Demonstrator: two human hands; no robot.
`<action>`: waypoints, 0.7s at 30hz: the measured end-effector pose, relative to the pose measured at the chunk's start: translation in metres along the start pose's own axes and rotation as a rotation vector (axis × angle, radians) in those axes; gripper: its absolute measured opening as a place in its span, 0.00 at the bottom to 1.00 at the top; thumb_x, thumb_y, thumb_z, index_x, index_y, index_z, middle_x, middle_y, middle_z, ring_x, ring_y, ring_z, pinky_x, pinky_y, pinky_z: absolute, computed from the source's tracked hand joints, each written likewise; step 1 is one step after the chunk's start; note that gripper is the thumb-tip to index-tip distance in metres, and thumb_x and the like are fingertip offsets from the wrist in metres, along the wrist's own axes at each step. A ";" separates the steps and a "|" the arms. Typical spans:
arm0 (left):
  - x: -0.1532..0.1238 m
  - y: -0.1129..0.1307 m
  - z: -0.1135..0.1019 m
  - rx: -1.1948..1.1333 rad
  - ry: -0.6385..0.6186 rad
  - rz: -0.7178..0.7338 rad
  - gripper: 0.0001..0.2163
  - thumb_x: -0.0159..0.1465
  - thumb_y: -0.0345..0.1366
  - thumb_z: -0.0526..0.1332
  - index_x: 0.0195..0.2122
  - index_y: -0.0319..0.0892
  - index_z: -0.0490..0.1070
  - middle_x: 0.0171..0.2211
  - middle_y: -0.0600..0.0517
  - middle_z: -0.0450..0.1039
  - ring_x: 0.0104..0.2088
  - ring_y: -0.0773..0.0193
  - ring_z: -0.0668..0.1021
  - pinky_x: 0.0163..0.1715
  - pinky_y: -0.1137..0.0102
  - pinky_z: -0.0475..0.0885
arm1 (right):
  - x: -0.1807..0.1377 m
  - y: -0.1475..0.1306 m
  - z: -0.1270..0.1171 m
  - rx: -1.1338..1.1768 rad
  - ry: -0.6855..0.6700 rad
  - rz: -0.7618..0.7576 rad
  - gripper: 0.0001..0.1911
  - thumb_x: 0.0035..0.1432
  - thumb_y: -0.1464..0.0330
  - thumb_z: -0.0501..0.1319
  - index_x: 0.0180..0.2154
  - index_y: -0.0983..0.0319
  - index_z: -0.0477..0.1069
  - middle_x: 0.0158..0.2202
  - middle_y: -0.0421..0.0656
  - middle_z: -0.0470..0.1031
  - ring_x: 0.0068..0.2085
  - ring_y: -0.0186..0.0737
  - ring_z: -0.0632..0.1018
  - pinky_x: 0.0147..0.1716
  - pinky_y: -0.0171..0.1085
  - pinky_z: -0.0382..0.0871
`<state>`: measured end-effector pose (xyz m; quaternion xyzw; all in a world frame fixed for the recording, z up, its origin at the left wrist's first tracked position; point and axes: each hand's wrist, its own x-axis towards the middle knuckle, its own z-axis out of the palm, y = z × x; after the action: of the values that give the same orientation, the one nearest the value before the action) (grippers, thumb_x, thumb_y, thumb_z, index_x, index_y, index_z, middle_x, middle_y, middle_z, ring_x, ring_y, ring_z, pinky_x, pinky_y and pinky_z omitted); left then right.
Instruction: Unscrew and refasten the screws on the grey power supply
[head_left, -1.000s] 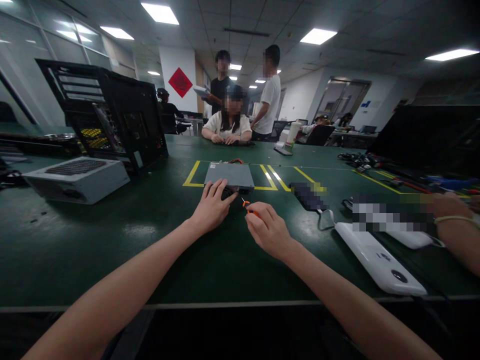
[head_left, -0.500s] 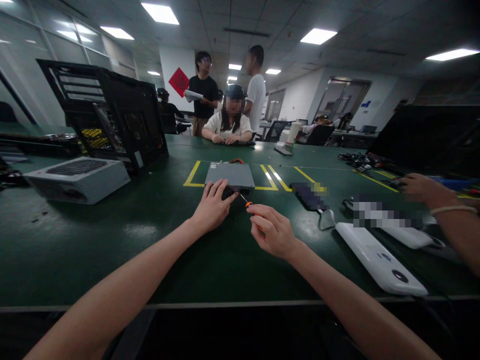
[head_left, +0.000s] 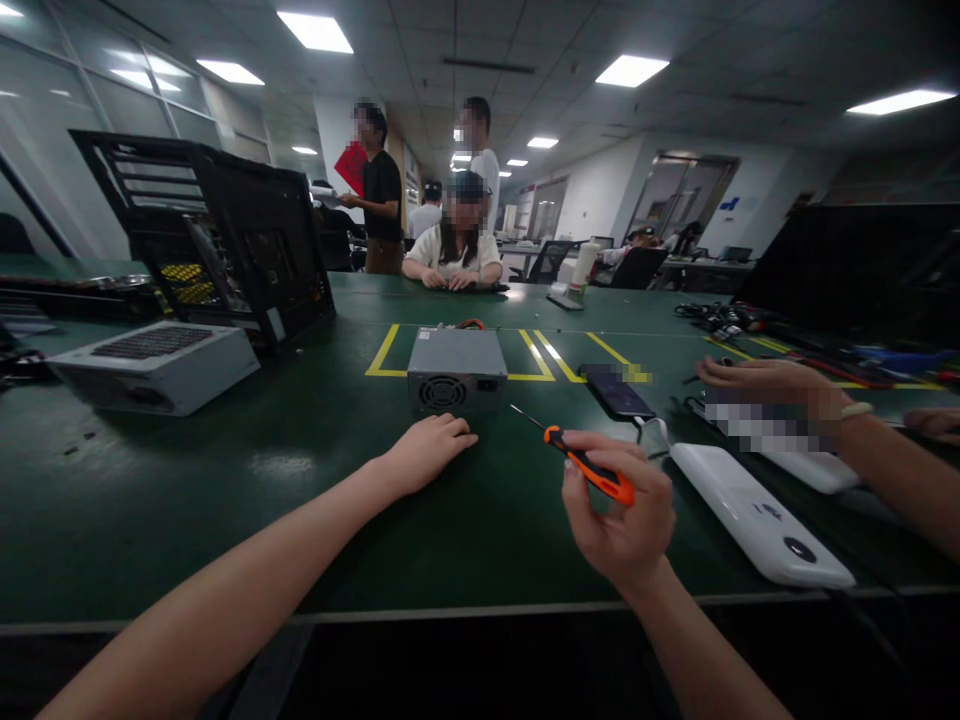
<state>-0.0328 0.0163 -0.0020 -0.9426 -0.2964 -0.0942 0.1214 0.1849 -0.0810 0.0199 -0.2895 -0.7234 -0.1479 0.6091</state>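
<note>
A grey metal computer power supply (head_left: 459, 352) sits on the green table in front of me, its fan grille and power socket facing me. Just before its near face, my left hand (head_left: 431, 452) rests palm down on the tabletop, fingers loosely extended; whatever lies under them is hidden. My right hand (head_left: 626, 510) grips an orange and black screwdriver (head_left: 592, 470) by its handle. The screwdriver's thin shaft points up and left toward the power supply, its tip apart from the casing.
To the left stand a second power supply (head_left: 161, 370) and an open black computer case (head_left: 217, 230). On the right lie a phone (head_left: 616, 390) and a white power bank (head_left: 757, 515). A co-worker's hand (head_left: 787, 395) reaches in there. Yellow tape (head_left: 382, 352) marks the table.
My left hand has come off the power supply down to the table before it. My right hand has drawn the screwdriver back, right and toward me. The co-worker's hand has moved left.
</note>
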 end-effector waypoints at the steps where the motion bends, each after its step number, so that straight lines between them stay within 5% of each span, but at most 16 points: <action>1: 0.000 0.002 -0.001 0.029 -0.012 0.007 0.17 0.63 0.26 0.51 0.52 0.43 0.65 0.46 0.48 0.68 0.43 0.63 0.71 0.42 0.68 0.67 | -0.005 -0.004 0.000 0.013 0.009 0.017 0.25 0.46 0.82 0.60 0.45 0.61 0.60 0.40 0.46 0.72 0.41 0.41 0.76 0.37 0.44 0.73; 10: 0.006 0.016 -0.015 0.199 -0.053 0.041 0.06 0.61 0.24 0.54 0.35 0.37 0.69 0.33 0.46 0.69 0.34 0.60 0.73 0.32 0.67 0.66 | -0.023 -0.016 0.006 0.024 -0.014 0.049 0.22 0.48 0.82 0.59 0.44 0.61 0.60 0.39 0.45 0.72 0.41 0.40 0.76 0.36 0.42 0.74; 18: 0.006 0.018 -0.014 0.252 -0.029 -0.004 0.06 0.61 0.24 0.52 0.35 0.36 0.68 0.35 0.45 0.69 0.35 0.59 0.72 0.31 0.67 0.67 | -0.025 -0.017 0.004 0.083 0.063 0.161 0.20 0.48 0.82 0.58 0.43 0.61 0.61 0.39 0.45 0.72 0.40 0.41 0.75 0.35 0.43 0.73; 21: 0.005 0.013 -0.015 0.106 0.014 -0.091 0.07 0.62 0.25 0.51 0.37 0.36 0.67 0.36 0.46 0.69 0.36 0.59 0.72 0.32 0.67 0.67 | -0.026 -0.018 0.003 0.092 0.090 0.175 0.19 0.48 0.82 0.58 0.42 0.61 0.61 0.38 0.45 0.72 0.40 0.40 0.75 0.36 0.43 0.73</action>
<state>-0.0226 0.0038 0.0115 -0.9197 -0.3427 -0.0905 0.1690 0.1737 -0.0993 -0.0031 -0.3162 -0.6732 -0.0735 0.6644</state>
